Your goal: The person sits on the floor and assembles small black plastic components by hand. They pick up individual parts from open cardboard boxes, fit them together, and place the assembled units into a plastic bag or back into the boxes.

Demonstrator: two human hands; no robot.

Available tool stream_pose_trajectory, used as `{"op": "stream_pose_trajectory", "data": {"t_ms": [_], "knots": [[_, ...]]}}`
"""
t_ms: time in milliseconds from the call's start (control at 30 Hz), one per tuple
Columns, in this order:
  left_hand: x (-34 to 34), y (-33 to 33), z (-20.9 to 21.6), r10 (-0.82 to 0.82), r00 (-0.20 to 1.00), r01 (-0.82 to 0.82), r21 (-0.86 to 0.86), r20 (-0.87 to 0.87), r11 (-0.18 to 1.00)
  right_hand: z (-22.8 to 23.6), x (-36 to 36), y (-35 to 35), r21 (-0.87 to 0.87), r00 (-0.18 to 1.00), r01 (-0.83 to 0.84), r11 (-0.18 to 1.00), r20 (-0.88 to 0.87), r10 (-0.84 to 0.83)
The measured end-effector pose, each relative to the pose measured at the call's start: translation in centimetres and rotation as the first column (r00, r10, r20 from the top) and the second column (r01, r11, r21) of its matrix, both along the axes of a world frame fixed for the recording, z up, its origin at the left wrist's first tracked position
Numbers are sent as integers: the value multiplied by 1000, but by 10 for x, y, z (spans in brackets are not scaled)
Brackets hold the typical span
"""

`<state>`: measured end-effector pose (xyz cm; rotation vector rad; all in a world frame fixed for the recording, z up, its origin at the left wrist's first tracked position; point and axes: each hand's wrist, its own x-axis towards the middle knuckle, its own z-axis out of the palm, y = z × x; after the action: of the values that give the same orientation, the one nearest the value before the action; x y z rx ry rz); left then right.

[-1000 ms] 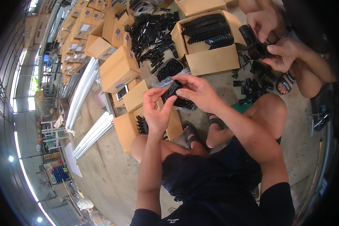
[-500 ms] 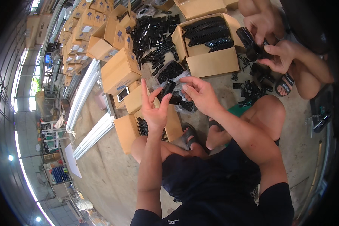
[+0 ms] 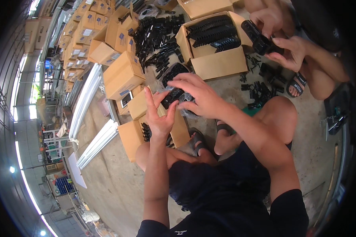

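While the person's left hand point(image 3: 160, 118) clamps a short black part point(image 3: 172, 97) between thumb and fingers, its index finger points away from the grip. The part lies tilted between the two hands, above the concrete floor point(image 3: 114, 189). The right hand point(image 3: 201, 94) arches over the part's right side, thumb and fingers apart; whether they grip it cannot be told. Beyond the hands, clear plastic point(image 3: 192, 114) surrounds small black pieces point(image 3: 174, 74). Near the left forearm, an open carton point(image 3: 127, 139) contains further black pieces, partly hidden. Farther out, a larger open carton point(image 3: 219, 64) contains black pieces point(image 3: 213, 33) in close rows; to its left, a loose heap of black parts point(image 3: 151, 39) lies on the floor. At upper right, a co-worker's hands point(image 3: 290, 53) hold a larger black fitting point(image 3: 261, 40), and a scatter of black parts point(image 3: 261, 93) lies below them. At left, long white bars point(image 3: 99, 140) rest on the floor, and stacked cartons point(image 3: 81, 35) stand behind.
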<state>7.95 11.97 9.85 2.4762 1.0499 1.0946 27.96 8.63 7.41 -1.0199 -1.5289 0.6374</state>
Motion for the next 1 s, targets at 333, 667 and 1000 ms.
{"op": "stream_pose_trajectory", "data": {"t_ms": [333,667,1000], "knots": [[0,-5,-5,-110,994,113,-131,29,985,-4,20,16,-130,949,-280,951,112,294],[0,-5,-8,-86,993,102,-227,79,969,-9,20,20,-147,941,-332,932,8,337],[-2,-6,-5,-53,986,98,-296,159,950,-15,13,19,-177,917,-379,908,-205,343]]}}
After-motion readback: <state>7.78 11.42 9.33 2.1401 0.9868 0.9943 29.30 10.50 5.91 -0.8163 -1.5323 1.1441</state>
